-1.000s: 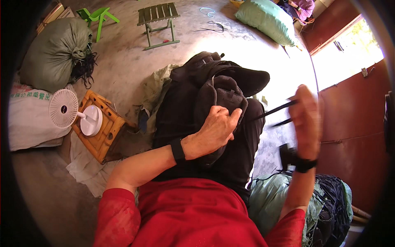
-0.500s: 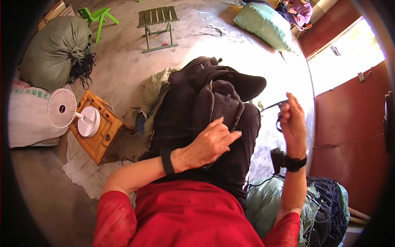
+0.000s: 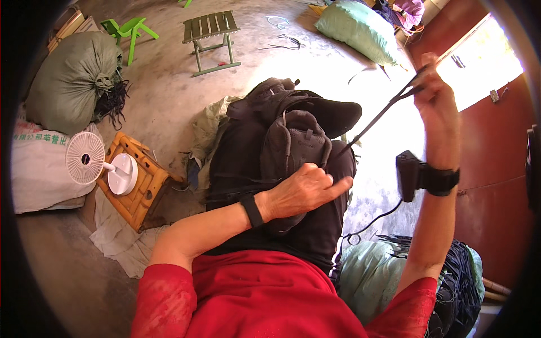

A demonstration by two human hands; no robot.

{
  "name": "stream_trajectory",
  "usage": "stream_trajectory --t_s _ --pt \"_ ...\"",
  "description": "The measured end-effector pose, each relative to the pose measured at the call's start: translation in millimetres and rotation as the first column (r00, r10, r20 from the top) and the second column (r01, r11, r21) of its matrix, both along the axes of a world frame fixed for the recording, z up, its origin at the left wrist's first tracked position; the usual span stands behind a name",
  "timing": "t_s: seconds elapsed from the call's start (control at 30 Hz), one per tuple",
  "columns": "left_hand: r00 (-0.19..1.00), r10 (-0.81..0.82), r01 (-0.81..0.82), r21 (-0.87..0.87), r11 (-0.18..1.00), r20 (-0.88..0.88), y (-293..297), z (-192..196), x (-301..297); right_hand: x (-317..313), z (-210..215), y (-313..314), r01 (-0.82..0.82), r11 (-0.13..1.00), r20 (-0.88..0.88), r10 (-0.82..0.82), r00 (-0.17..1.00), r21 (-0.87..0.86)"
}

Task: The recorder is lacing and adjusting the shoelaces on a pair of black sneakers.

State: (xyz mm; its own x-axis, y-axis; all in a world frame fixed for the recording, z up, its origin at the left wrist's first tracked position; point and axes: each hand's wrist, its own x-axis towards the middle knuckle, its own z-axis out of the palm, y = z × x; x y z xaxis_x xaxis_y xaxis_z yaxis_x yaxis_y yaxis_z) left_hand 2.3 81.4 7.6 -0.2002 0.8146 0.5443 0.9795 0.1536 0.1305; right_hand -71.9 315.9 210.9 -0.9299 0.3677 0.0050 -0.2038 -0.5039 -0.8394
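A dark grey shoe (image 3: 303, 147) lies across my lap with its tongue and eyelet edges facing up. My left hand (image 3: 304, 194) is bent over its near part, fingers curled on it and one digit pointing right; what lies beneath the palm is hidden. Raised at the upper right, my right hand (image 3: 437, 93) is closed on a black shoelace (image 3: 383, 114). The lace runs taut and slanting down to the right side of my lap. Other black shoes (image 3: 332, 111) lie just beyond the first one. Both my wrists wear black bands.
To the left, a white fan (image 3: 85, 158) stands on a bamboo stool (image 3: 135, 208), near a tied grey-green sack (image 3: 73, 81). Ahead are a folding stool (image 3: 211, 29) and a pale green sack (image 3: 358, 31), with another person beyond. A sack of dark laces (image 3: 459, 270) sits at my right.
My right hand has risen and moved outward to the right, drawing the lace into a longer, straighter line. My left hand has shifted slightly right over the shoe.
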Motion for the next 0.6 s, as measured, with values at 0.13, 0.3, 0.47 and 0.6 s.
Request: stream_trajectory --t_s 0.13,0.3,0.47,0.6 --pt "0.981 0.192 -0.183 0.266 0.946 -0.010 -3.9 -4.9 4.2 28.2 38.3 47.7 -0.035 0.989 -0.314 0.080 0.946 0.147" --pt "0.941 0.281 -0.314 0.179 0.932 0.189 -46.7 17.8 -11.4 76.3 19.8 93.6 0.050 0.716 -0.029 -0.041 0.999 0.697" --pt "0.973 0.192 -0.200 -0.055 0.978 -0.125 -80.6 30.4 -30.7 121.4 -92.3 127.2 0.045 0.583 0.226 -0.383 0.896 0.811" --pt "0.974 0.152 -0.178 -0.149 0.973 -0.170 -64.7 45.6 -35.4 152.7 -189.7 129.6 -0.069 0.732 0.374 -0.263 0.889 0.678"
